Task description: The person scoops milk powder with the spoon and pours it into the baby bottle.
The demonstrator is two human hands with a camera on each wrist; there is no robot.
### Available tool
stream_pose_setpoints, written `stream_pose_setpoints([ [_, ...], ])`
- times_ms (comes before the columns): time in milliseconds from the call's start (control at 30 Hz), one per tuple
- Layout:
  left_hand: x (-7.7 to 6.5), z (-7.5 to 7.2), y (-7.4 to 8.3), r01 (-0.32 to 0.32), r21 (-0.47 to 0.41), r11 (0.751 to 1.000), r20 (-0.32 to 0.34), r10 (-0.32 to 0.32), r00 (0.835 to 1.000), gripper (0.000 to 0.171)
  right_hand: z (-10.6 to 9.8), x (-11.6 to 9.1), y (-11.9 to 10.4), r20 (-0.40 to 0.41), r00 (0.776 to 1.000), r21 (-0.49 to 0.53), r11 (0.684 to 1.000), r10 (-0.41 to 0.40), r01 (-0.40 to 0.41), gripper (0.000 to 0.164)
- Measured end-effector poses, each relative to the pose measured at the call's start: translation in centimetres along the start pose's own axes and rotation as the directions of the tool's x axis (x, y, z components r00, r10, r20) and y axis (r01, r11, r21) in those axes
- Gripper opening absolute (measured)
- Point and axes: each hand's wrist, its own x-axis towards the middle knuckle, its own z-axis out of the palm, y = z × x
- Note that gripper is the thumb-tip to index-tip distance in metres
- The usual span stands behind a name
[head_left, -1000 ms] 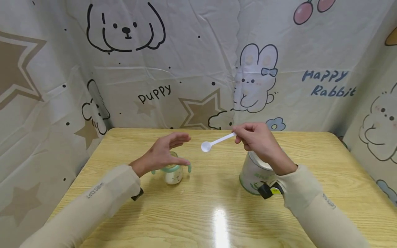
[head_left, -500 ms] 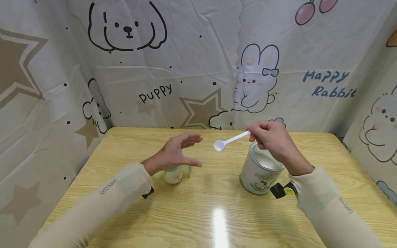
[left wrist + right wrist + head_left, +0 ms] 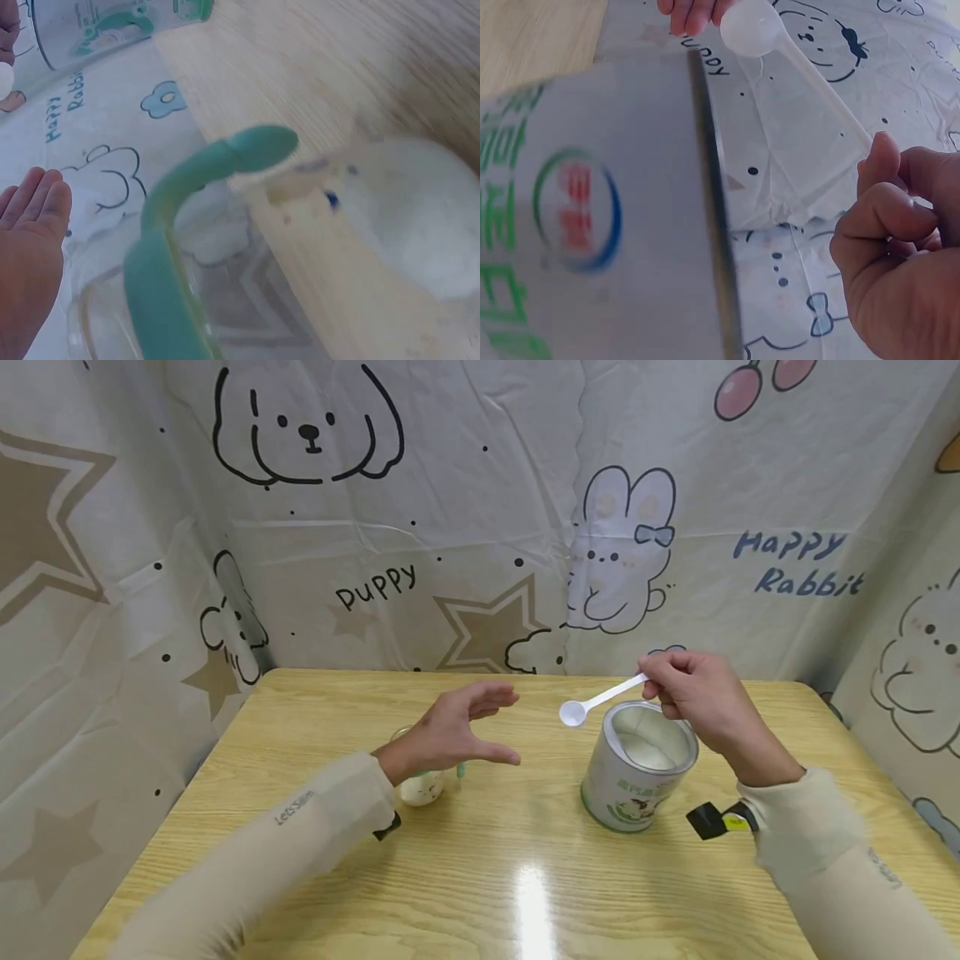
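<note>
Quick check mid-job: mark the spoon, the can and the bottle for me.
Spoon [image 3: 604, 697], head view: on the handle.
Can [image 3: 633, 789], head view: on the front wall, below the open top.
Bottle [image 3: 420, 789], head view: on the lower body.

Table [image 3: 450, 877]: cloth backdrop [image 3: 480, 477] behind it and along both its left and right sides. Baby bottle [image 3: 418, 790]: on the table, left of centre, partly hidden behind the wrist of the left hand [image 3: 459, 724]. Powder tin [image 3: 630, 795]: on the table, right of the bottle and well apart from it; powder [image 3: 648, 753] inside. Left hand: above the table, between bottle and tin. Right hand [image 3: 701, 702]: across the tin's rear right rim in the head view. Measuring scoop [image 3: 600, 699]: in the right hand's fingers, bowl end leftward, between the two hands.
</note>
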Motion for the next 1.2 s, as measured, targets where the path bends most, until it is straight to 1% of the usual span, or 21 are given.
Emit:
stream_pose_setpoints([
  [167,0.7,0.9,0.4,-0.015,0.005,1.000,0.012,0.015,1.000,0.083,-1.0,-0.2,0.7,-0.030,1.000,-0.016,1.000,-0.003,0.003,0.035],
  [433,1.6,2.5,0.6,-0.003,-0.030,1.000,0.026,0.004,1.000,0.082,-2.3,-0.6,1.9,-0.077,0.997,-0.042,0.999,-0.004,0.001,0.039],
  [633,2.1,3.6,0.8,-0.025,-0.033,0.999,0.020,0.026,0.999,0.082,-3.0,-0.7,2.6,-0.092,0.995,-0.046,0.999,-0.027,0.023,0.038],
  [833,2.6,4.5,0.8,-0.023,-0.044,0.999,0.033,0.024,0.999,0.082,-3.8,-1.0,3.2,-0.112,0.994,-0.069,0.998,-0.004,-0.003,0.040],
  [967,3.0,5.1,0.8,-0.026,-0.048,0.999,0.028,0.027,0.999,0.082,-4.2,-1.1,3.6,-0.111,0.994,-0.078,0.997,-0.011,0.002,0.042],
  [1200,4.0,6.6,0.8,-0.040,-0.046,0.998,0.028,0.041,0.999,0.086,-4.6,-1.2,4.4,-0.114,0.993,-0.140,0.990,-0.022,0.005,0.044],
])
